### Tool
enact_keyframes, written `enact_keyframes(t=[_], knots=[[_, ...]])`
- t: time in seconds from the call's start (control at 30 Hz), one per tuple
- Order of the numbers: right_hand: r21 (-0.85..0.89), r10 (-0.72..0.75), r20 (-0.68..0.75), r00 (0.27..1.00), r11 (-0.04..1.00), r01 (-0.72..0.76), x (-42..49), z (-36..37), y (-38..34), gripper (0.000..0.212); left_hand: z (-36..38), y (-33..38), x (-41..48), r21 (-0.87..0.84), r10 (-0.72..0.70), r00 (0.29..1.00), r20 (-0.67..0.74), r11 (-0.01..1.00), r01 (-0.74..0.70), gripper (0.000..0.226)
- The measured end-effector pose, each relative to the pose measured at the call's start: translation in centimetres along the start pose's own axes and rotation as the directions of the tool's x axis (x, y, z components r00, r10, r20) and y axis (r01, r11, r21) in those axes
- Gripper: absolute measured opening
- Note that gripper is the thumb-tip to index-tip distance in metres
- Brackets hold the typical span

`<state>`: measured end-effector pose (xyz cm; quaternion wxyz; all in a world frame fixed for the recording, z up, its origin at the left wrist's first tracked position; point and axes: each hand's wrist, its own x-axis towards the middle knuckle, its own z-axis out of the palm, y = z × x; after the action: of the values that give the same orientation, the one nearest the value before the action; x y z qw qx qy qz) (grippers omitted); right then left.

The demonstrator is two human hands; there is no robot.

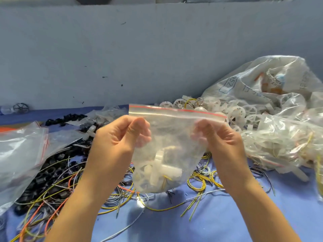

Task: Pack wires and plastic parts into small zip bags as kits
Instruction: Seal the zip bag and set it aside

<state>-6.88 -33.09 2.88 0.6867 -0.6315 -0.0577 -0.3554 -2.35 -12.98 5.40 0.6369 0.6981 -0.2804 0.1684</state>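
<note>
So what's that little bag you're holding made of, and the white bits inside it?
The zip bag looks like thin, glossy clear plastic film: see-through, crinkled, with a red strip at the seal. The white pieces inside look like moulded, slightly translucent plastic; which kind I cannot tell.

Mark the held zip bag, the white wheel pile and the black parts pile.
zip bag (171,135), head view, clear film mid-bag.
white wheel pile (238,111), head view, one central wheel.
black parts pile (51,172), head view, one black ring.

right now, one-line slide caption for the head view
A zip bag of white plastic parts, pinched by left hand and right hand over loose wires
</note>
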Motion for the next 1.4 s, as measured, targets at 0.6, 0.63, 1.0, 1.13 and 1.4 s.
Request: enact_keyframes(t=[0.6, 0.63, 1.0, 1.13, 1.4], knots=[[-0.143, -0.086, -0.159, 0.983, 0.988, 0.064, -1.7, -1.0, -2.0, 0.025, 0.9, 1.1, -1.5, -0.026, 0.029, 0.999, -0.032, 0.999, -0.030, 0.022], [-0.150, -0.083, -0.136, 0.987, 0.987, 0.063, -1.8, -1.1, -2.3, 0.024, 0.8, 1.2, -1.5, -0.031, 0.029, 0.999, -0.033, 0.999, -0.030, 0.022], [-0.012, 0.121, -0.030, 0.992, 0.993, -0.121, -1.0, -1.8, -1.5, 0.025, 0.9, -1.0, -1.4, -0.189, -0.125, 0.992, 0.030, 0.974, 0.128, 0.020], [-0.032, 0.359, -0.022, 0.933, 0.933, -0.359, -0.3, -1.8, 3.2, 0.024, 2.1, -5.7, -1.7, -0.214, -0.392, 0.919, 0.038, 0.895, 0.391, 0.016], [0.076, 0.401, 0.038, 0.915, 0.912, -0.403, 1.9, -1.1, 5.1, 0.028, 2.2, -7.1, 0.0, -0.252, -0.379, 0.925, -0.027, 0.898, 0.361, 0.026]])
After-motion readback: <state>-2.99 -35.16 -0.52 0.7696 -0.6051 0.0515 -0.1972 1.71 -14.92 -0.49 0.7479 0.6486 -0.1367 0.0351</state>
